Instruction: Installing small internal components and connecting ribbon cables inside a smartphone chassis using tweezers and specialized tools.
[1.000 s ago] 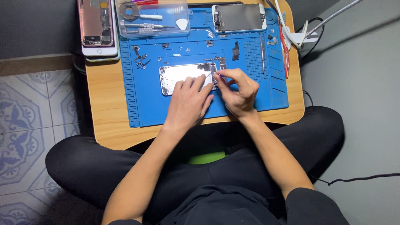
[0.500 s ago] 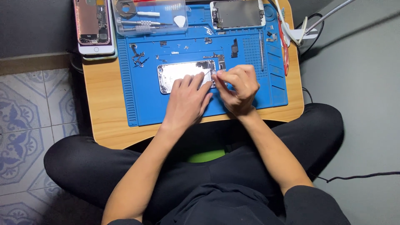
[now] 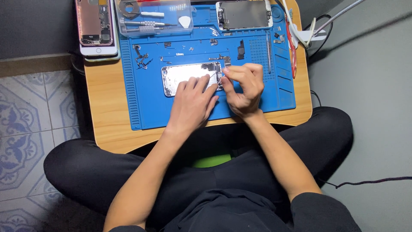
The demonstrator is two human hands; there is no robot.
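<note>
right now the phone shell [image 3: 182, 77] lies on the blue mat [image 3: 150, 107], long axis left to right. left hand [image 3: 193, 105] presses flat on it, fingers spread. right hand [image 3: 242, 88] pinches a thin tool [image 3: 213, 75] at the shell's right end, nearer there.

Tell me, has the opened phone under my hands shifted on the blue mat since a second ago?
No. The opened phone shell lies at the same spot on the blue mat, just below the row of small parts, with the left hand pressing on it.
</note>
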